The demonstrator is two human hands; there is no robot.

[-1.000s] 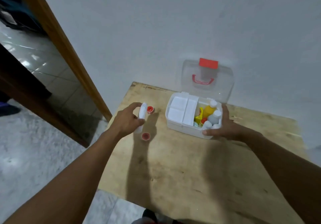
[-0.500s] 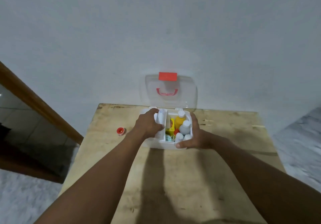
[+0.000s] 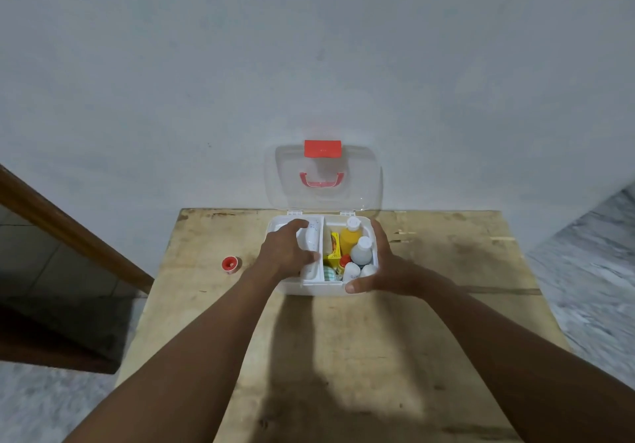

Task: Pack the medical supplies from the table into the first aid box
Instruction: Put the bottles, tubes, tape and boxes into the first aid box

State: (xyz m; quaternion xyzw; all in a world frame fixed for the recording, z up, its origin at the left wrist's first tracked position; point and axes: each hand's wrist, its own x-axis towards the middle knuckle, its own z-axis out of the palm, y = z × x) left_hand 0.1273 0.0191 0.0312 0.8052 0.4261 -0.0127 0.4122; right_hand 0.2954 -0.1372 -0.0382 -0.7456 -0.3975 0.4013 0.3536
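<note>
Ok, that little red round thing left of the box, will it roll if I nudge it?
Probably not: the red round piece seems to lie flat on the table, so a nudge should slide it. Tipped on edge, its round rim could roll, and the table's left edge is close. It looks small, probably light.

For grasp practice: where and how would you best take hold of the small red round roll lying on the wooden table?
Probably pinch the small red roll across its outer rim from above: it seems to lie flat, round face up, on bare wooden table.
</note>
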